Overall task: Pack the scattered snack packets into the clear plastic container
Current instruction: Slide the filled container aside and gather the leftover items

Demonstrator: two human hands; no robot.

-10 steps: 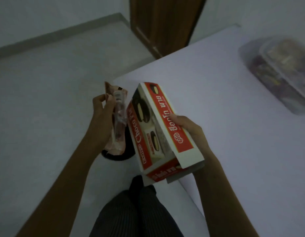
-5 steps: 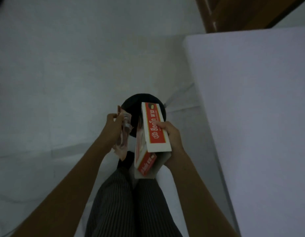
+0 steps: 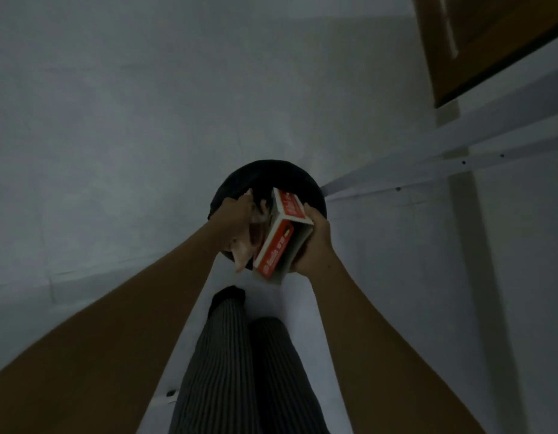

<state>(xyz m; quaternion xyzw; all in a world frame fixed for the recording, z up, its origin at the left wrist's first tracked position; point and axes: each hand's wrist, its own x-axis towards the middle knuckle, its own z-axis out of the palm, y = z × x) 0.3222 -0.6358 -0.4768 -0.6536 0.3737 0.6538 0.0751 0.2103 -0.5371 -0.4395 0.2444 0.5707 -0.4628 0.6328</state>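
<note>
My right hand (image 3: 315, 242) grips a red and white snack box (image 3: 279, 239), its open end tilted toward me. My left hand (image 3: 237, 214) clutches crumpled pinkish wrappers (image 3: 245, 250) right beside the box. Both hands are held low over a round black bin (image 3: 265, 180) on the floor. The clear plastic container is out of view.
The pale floor (image 3: 115, 120) spreads to the left. White table framing (image 3: 459, 170) runs along the right, with a brown wooden door (image 3: 478, 42) at the top right. My legs in striped trousers (image 3: 240, 364) are below the hands.
The view has swung away from the table and down to the floor. Both hands have carried the box and wrappers lower, over the black bin.
</note>
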